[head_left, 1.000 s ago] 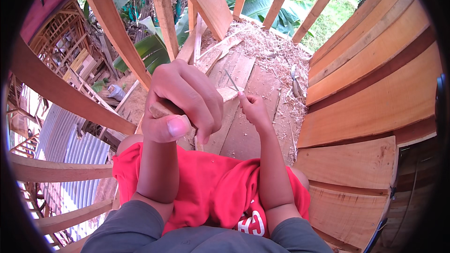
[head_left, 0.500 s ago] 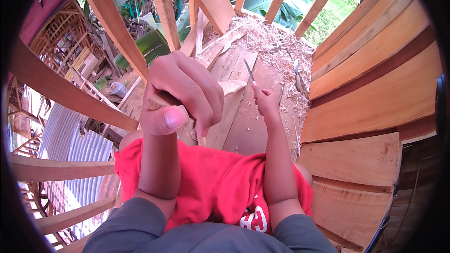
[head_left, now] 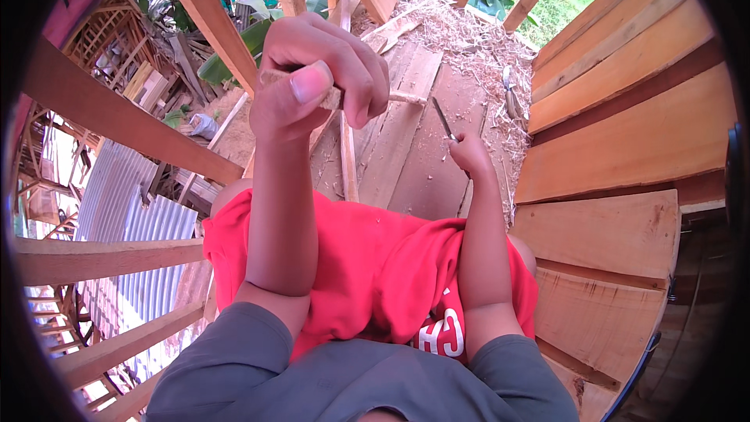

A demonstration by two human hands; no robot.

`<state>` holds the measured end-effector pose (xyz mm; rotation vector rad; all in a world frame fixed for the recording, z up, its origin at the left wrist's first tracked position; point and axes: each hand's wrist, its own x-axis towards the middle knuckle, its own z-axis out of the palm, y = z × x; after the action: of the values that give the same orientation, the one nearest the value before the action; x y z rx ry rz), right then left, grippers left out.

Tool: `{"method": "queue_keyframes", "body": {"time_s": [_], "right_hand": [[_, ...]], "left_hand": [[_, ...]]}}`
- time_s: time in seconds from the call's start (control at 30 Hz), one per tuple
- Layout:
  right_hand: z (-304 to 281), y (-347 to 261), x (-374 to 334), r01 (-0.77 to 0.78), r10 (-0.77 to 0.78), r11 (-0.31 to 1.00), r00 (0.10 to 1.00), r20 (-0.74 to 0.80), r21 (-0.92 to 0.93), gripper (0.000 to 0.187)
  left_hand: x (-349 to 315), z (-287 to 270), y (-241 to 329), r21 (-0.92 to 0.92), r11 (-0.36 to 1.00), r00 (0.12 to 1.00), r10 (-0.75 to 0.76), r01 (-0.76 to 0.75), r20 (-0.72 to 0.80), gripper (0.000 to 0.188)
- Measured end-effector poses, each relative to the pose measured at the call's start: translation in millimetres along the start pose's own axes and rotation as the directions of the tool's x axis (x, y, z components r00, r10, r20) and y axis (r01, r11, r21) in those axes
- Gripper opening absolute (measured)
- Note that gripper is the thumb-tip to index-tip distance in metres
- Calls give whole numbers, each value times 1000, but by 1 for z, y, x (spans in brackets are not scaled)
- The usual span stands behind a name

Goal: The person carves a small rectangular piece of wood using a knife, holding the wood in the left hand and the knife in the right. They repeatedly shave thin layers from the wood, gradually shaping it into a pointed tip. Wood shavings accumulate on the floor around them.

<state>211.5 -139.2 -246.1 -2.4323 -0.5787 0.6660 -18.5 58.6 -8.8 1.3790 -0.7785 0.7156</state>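
My left hand (head_left: pixel 320 70) is raised in front of me, closed round a narrow piece of wood (head_left: pixel 407 98). One end of the wood sticks out past my fingers toward the right; my fist covers most of the rest. To the right and lower, my right hand (head_left: pixel 472 155) is wrapped round the handle of a knife (head_left: pixel 442 118). Its thin blade points up and left, close to the wood's free end; whether they touch I cannot tell. A long pale wood strip (head_left: pixel 348 160) runs below my left hand, down toward my red shorts (head_left: pixel 375 258).
Wood shavings (head_left: pixel 469 39) cover the far right of the plank floor (head_left: pixel 426 164). A second bladed tool (head_left: pixel 510 94) lies among them by the board wall (head_left: pixel 617 141). Upright wooden slats (head_left: pixel 207 23) fence the left and far sides. Corrugated metal sheets (head_left: pixel 137 227) lie beyond.
The wood in my left hand has turned, its free end now thinner to view and pointing right. The knife has tilted and its tip now sits near that end. The whole view has shifted slightly.
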Motion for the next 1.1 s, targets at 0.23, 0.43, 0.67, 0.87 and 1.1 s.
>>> {"method": "queue_keyframes", "body": {"time_s": [0.23, 0.43, 0.67, 0.87, 1.1], "right_hand": [[39, 36, 3, 84, -35, 972, 975, 219, -221, 26], [35, -42, -48, 360, -270, 924, 853, 448, -128, 43], [47, -80, -101, 519, -221, 851, 484, 847, -75, 44], [55, -64, -90, 535, -303, 845, 450, 840, 18, 33], [32, -60, -68, 424, -238, 905, 541, 807, -17, 22]], "left_hand": [[0, -3, 1, -15, 1000, 1000, 19, -19, 11, 44], [-10, -8, 1, -2, 1000, 1000, 11, -11, -22, 40], [-9, -5, 1, -29, 1000, 1000, -3, 2, -24, 39], [-8, -6, 0, -23, 1000, 1000, 5, -6, -29, 40], [-9, -9, 2, -2, 1000, 1000, 8, -8, -18, 43]]}}
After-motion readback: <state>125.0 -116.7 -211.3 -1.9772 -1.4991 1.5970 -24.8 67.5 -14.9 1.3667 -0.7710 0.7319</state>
